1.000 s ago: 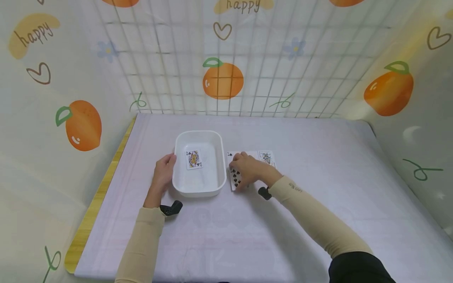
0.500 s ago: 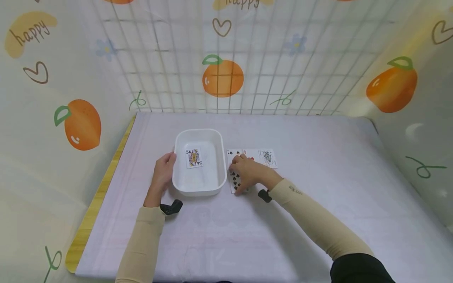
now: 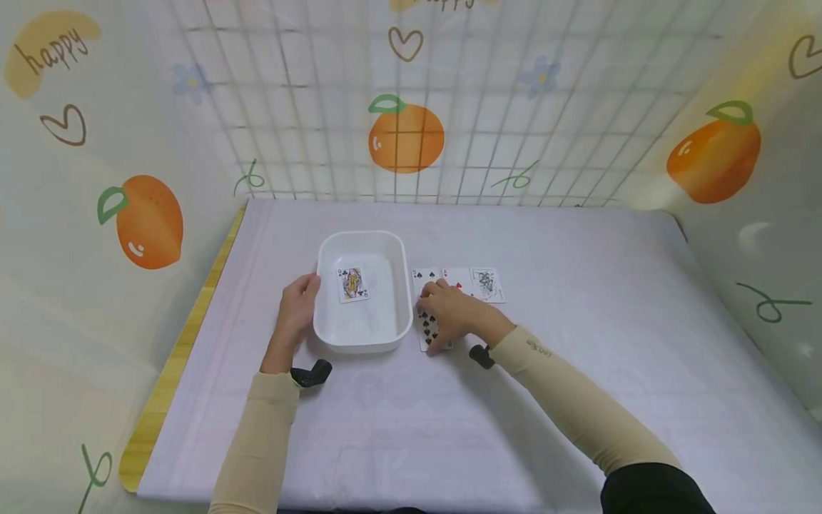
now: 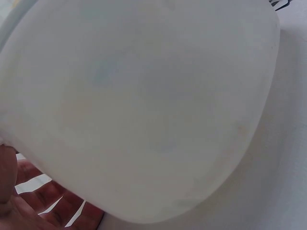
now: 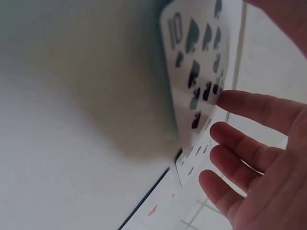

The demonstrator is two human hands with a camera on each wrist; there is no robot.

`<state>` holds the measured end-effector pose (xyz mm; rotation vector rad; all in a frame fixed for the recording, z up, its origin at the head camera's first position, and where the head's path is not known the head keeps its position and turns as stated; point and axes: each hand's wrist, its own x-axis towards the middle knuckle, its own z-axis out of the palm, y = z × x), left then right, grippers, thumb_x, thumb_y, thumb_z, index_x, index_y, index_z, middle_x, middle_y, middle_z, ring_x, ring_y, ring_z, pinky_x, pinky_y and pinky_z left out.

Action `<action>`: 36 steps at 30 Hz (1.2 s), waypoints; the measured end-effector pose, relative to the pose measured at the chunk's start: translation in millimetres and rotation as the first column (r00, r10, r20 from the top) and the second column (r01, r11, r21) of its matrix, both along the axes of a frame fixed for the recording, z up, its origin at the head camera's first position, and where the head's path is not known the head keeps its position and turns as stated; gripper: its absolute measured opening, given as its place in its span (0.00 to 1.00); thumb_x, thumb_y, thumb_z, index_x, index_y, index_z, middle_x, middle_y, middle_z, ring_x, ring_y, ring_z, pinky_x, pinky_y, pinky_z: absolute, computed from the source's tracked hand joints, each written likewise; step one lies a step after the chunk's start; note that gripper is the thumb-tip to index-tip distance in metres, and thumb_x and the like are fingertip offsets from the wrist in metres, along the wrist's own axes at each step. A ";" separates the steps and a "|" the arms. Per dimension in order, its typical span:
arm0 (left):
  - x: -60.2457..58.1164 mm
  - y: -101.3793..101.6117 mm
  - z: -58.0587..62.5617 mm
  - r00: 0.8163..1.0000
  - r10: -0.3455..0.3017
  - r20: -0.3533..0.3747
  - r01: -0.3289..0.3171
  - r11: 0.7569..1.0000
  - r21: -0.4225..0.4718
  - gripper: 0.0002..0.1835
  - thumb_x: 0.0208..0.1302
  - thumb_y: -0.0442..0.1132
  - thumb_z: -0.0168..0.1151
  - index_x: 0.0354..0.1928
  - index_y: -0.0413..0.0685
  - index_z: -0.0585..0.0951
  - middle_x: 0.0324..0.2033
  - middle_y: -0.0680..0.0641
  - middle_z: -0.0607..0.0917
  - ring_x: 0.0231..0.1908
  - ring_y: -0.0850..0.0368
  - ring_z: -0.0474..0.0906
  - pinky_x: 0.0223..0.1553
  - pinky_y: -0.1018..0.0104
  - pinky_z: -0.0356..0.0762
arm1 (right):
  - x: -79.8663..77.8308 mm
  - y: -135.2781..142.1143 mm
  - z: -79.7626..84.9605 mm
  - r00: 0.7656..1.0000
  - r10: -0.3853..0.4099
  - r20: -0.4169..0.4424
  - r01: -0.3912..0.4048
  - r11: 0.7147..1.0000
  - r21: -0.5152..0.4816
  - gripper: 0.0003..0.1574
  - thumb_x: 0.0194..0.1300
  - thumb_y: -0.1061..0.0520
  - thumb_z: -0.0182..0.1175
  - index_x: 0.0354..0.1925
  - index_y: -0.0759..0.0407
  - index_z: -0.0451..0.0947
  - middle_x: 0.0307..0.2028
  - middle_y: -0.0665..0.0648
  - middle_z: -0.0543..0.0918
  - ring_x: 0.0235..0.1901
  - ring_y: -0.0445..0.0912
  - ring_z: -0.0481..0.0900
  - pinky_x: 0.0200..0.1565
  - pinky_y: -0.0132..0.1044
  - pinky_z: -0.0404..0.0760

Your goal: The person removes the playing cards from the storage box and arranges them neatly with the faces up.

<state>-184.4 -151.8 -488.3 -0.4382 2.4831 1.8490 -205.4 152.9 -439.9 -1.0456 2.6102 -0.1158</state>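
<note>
With my left hand [image 3: 297, 308] I grip the white box [image 3: 385, 314] by its left rim, the thumb at the edge and the fingers outside; I think this keeps it from sliding. In the box lies the queen of clubs [image 3: 352, 285], face up. Just to the right, my right hand [image 3: 456, 313] holds the ten of spades [image 5: 184, 62] between fingertips and thumb at opposite edges, probably because a flat card offers little else to grasp. Whether it is lifted from the table [image 3: 578, 328], I cannot tell. Behind it are three cards [image 3: 486, 285] in a row, partly covered by my hand; being near the box, they need, I suppose, only a short reach.
</note>
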 end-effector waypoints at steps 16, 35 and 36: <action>0.9 -0.5 1.6 1.000 -0.004 -0.007 0.004 1.000 0.013 0.27 0.77 0.53 0.47 0.68 0.45 0.71 0.60 0.41 0.78 0.57 0.45 0.76 0.58 0.49 0.75 | -11.2 9.5 33.4 0.995 -0.099 0.008 0.099 0.993 -0.058 0.60 0.38 0.39 0.82 0.65 0.62 0.73 0.62 0.63 0.70 0.59 0.57 0.65 0.59 0.55 0.72; -0.3 -2.1 2.4 1.000 0.006 0.004 -0.007 0.999 0.049 0.27 0.76 0.53 0.48 0.68 0.46 0.71 0.61 0.41 0.77 0.58 0.45 0.75 0.58 0.49 0.74 | -36.5 -13.8 83.3 0.996 -0.073 -0.053 0.065 0.988 -0.139 0.53 0.48 0.39 0.77 0.66 0.61 0.72 0.62 0.64 0.69 0.61 0.57 0.62 0.61 0.55 0.69; -0.5 -2.1 2.4 1.000 0.006 0.007 -0.006 0.999 0.048 0.27 0.76 0.53 0.48 0.68 0.46 0.71 0.61 0.41 0.77 0.58 0.46 0.75 0.58 0.49 0.74 | -37.0 -16.9 84.2 0.996 -0.066 -0.058 0.058 0.989 -0.136 0.54 0.48 0.39 0.77 0.67 0.61 0.71 0.62 0.63 0.69 0.61 0.57 0.62 0.61 0.54 0.69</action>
